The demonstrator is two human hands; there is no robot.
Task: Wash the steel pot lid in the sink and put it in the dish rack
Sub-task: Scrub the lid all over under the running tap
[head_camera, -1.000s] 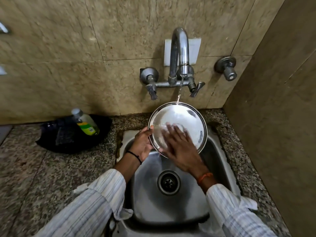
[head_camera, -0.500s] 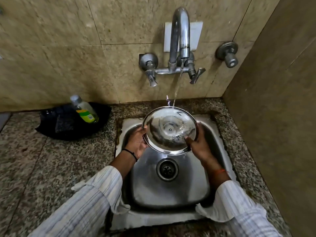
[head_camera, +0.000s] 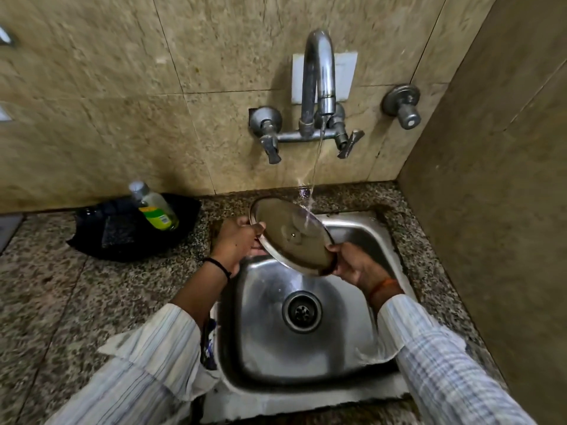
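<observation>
The round steel pot lid (head_camera: pixel 291 236) is held tilted over the back of the steel sink (head_camera: pixel 365 228), its inner face toward me. Water from the wall tap (head_camera: pixel 319 84) runs onto the lid's upper right edge. My left hand (head_camera: pixel 237 243) grips the lid's left rim, thumb on top. My right hand (head_camera: pixel 352 263) grips the lower right rim. The drain (head_camera: pixel 302 311) lies below the lid. No dish rack is in view.
A black tray (head_camera: pixel 116 234) with a scrub pad and a soap bottle (head_camera: pixel 155 207) sits on the granite counter (head_camera: pixel 61 302) left of the sink. A second valve (head_camera: pixel 403 107) sticks out of the tiled wall. A side wall stands close on the right.
My right hand left off rubbing the lid's face and took its rim. The lid tipped from facing me flat to a steep tilt, lower right edge down, under the running water.
</observation>
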